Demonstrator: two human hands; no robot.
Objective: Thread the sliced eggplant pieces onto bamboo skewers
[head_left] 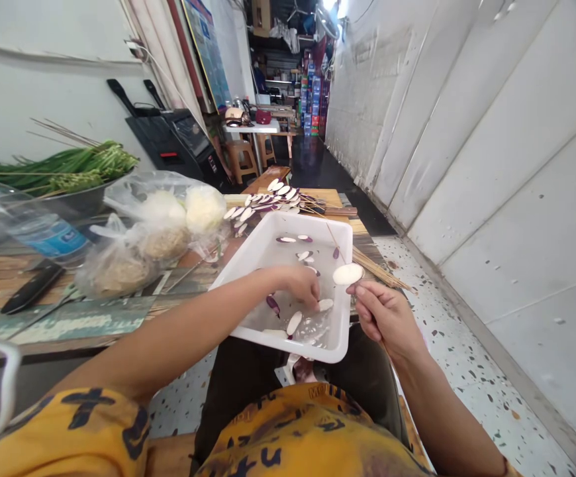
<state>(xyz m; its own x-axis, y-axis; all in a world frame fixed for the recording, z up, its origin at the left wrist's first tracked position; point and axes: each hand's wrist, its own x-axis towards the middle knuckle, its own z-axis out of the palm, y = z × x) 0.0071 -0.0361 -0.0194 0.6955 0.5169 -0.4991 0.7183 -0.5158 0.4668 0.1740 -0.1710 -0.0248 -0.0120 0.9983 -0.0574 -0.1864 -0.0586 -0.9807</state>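
Observation:
A white plastic tub (346, 265) of water, with several oval, purple-skinned eggplant slices floating in it, rests across my lap and the table edge. My left hand (300, 285) dips into the water, its fingers bent together on the edge of a pale eggplant slice (325, 305). At the tub's right rim, my right hand (382, 315) is closed around a thin bamboo skewer (336, 240). One skewered eggplant slice (348, 273) sits on it just above my fingertips. Another loose slice (294, 323) floats nearer me.
Finished eggplant skewers (273, 199) lie behind the tub on a wooden board. Bare bamboo skewers (380, 268) lie to its right. On the left are bagged vegetables (161, 225), a black-handled knife (32, 286), a water bottle (49, 232) and a bowl of greens (69, 169). A white wall (506, 165) runs along the right.

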